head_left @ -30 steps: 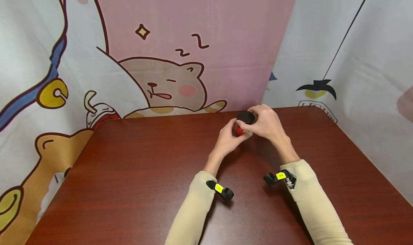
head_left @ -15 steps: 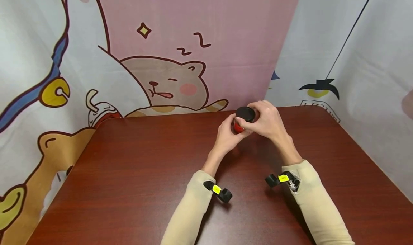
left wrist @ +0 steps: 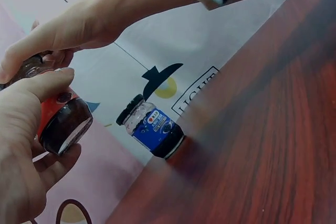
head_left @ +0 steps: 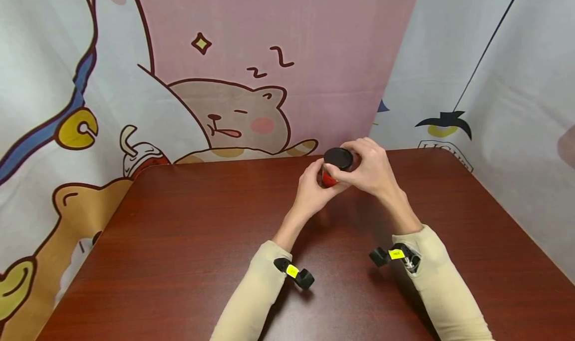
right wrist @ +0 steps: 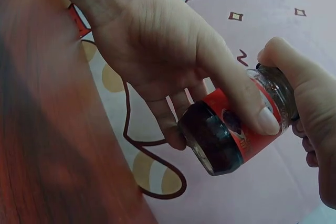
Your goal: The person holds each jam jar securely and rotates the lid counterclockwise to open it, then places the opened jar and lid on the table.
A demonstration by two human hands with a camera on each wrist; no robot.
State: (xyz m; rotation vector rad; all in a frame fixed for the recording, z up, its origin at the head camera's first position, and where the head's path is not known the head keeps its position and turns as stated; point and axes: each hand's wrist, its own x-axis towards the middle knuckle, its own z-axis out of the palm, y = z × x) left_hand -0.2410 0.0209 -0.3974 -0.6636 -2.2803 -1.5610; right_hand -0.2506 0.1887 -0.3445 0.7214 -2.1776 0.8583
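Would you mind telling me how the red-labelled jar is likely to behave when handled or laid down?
The red-labelled jar looks stiff and probably breakable, as its shoulder is clear and glassy. It may feel heavy for its size, since dark contents seem to show below the label. With its curved side, it could roll if laid sideways.

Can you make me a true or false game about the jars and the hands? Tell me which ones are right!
1. The left grip holds the red-labelled jar. True.
2. The red-labelled jar is standing by itself. False: it is held up above the table.
3. The right grip is at the black lid. True.
4. The blue-labelled jar is lying on its side. False: the blue-labelled jar stands upright.
5. The sleeves are bright green. False: the sleeves are pale beige.
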